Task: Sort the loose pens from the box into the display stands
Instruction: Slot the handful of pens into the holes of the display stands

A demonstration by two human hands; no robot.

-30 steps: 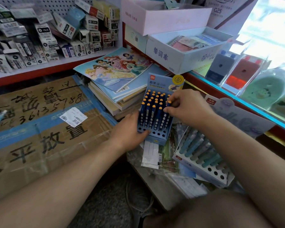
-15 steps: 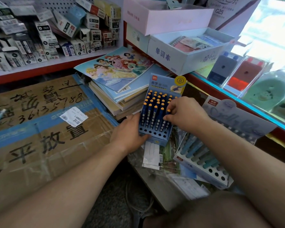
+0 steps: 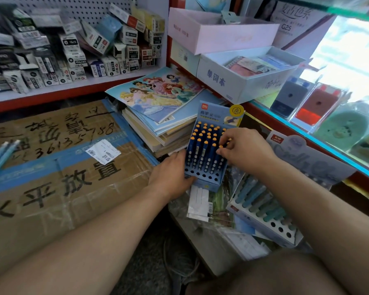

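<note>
A blue display stand point(image 3: 202, 177) leans against a stack of books, holding several dark blue pens with orange caps point(image 3: 205, 145). My left hand point(image 3: 170, 177) grips the stand's lower left corner. My right hand point(image 3: 243, 150) lies over the stand's right side, its curled fingertips pinching an orange-capped pen there. A second stand point(image 3: 262, 222), white with round holes, lies lower right with several teal and grey pens. Two light blue pens point(image 3: 0, 156) lie loose on the cardboard box point(image 3: 51, 199) at far left.
A stack of picture books point(image 3: 158, 116) sits behind the blue stand. White boxes point(image 3: 243, 81) stand on the glass counter point(image 3: 328, 128) to the right. A shelf of small packaged goods point(image 3: 73, 56) runs along the back left. Plastic-wrapped papers point(image 3: 200, 205) lie below the stand.
My right hand slid down and a little right over the stand's right-hand pens. My left hand kept its hold on the stand's lower left corner.
</note>
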